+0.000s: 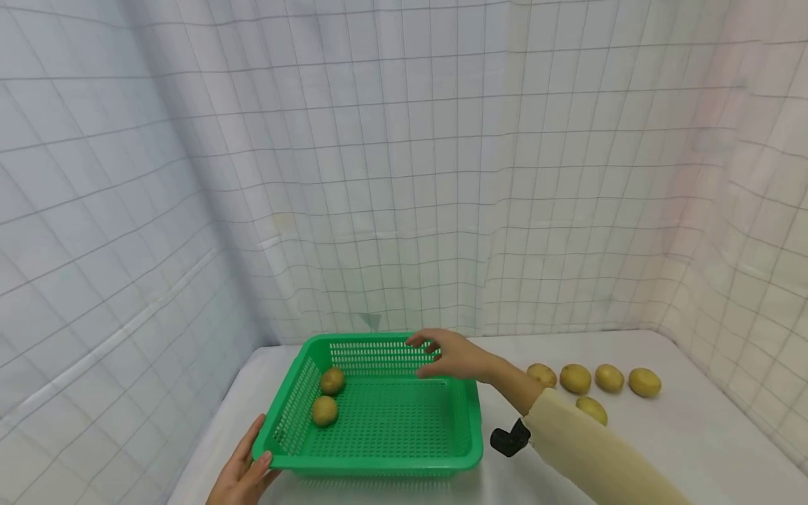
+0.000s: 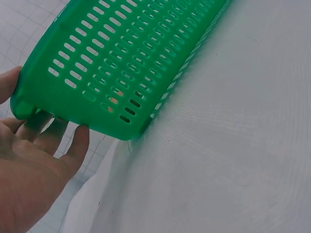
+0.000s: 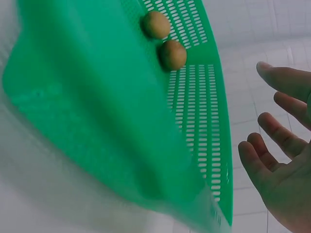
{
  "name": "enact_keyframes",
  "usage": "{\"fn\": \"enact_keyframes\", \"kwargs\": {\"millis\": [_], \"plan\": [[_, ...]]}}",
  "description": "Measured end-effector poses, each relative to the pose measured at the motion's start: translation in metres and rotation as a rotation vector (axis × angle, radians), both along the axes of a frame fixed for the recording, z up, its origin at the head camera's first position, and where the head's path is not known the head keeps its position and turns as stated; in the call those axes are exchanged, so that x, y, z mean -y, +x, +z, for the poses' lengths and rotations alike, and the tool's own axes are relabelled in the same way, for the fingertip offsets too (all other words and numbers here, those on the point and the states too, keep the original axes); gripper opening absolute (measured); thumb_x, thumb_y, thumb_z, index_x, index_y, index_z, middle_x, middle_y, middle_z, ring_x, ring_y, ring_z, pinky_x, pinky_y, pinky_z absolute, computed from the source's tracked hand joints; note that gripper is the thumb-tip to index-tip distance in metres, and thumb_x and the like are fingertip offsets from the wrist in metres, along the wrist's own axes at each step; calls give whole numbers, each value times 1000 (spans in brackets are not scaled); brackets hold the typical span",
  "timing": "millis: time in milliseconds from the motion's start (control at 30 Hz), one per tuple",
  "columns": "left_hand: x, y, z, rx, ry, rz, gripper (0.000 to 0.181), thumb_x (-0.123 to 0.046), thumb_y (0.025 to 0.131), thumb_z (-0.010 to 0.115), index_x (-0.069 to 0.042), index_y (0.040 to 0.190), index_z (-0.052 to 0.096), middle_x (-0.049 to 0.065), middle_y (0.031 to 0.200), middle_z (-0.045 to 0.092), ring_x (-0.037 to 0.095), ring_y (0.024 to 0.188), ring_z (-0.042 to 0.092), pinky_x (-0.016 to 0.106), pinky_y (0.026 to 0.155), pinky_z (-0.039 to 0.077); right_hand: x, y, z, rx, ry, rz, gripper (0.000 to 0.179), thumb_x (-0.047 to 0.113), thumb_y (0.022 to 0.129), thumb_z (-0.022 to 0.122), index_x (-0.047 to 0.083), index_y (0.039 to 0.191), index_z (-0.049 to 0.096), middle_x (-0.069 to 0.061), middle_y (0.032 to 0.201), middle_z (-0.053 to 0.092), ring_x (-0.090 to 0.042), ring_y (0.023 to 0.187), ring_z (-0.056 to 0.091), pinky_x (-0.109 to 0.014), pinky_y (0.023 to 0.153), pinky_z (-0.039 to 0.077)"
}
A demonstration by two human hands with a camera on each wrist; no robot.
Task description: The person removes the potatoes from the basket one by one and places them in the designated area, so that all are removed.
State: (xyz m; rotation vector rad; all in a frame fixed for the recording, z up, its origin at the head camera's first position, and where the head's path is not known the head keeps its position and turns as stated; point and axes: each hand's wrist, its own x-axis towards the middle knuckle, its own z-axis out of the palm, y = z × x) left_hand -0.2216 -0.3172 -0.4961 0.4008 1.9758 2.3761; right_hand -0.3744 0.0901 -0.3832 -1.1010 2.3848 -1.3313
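Observation:
A green plastic basket with slotted walls sits on the left part of the white table. Two potatoes lie inside against its left wall, one potato behind the other potato. My left hand holds the front left corner; in the left wrist view its thumb is at the rim and the fingers curl beneath the rim's edge. Over the basket's back right part hovers my right hand, fingers spread and slightly bent around nothing. The right wrist view shows that hand beside the basket's rim.
Several potatoes lie right of the basket, four in a back row, including a potato near the forearm, and a potato in front, partly behind the sleeve. A black device shows at the right wrist. Gridded white cloth hangs behind the table.

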Motion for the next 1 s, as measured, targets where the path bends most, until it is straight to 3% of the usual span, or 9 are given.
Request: {"fn": "enact_keyframes", "kwargs": {"millis": [33,233,500,633,900,1000], "plan": [[-1,-1,0,-4,1,2,81,-11,113,43,5,156,-24,-32,136,41,-6,120,53,23,91,50,3,-1,0,-17,4,1,53,13,94,78,4,142,59,-15,143,57,-41,126,53,-43,98,51],[-4,-3,3,-36,23,-50,80,-7,113,40,8,152,-28,-35,135,46,-5,121,53,23,91,50,20,-3,2,-53,21,22,53,14,93,79,5,142,59,-13,143,58,-42,126,54,-36,95,52],[-2,-3,2,-6,1,-28,80,-9,113,41,6,154,-26,-37,133,46,-6,119,53,23,90,51,47,-4,8,-46,33,41,54,15,92,81,10,142,61,-8,140,59,-39,127,55,-34,93,52],[-1,-2,1,10,-11,-19,81,-11,113,42,5,155,-26,-35,136,41,-7,119,53,24,90,51,60,-6,4,-30,34,50,53,17,92,81,13,141,61,-4,135,61,-35,125,56,-32,91,52],[1,-1,3,-20,17,-61,82,-8,113,41,9,150,-30,-36,132,50,-4,119,55,23,90,51,85,-7,-6,22,42,54,56,15,93,81,13,144,60,-3,136,60,-32,125,56,-31,90,52],[2,0,4,-10,10,-47,83,-10,113,42,7,151,-30,-36,132,49,-5,118,55,23,89,51,96,-9,-8,22,20,58,54,14,92,82,14,142,61,-5,135,61,-34,124,57,-30,89,52]]}}
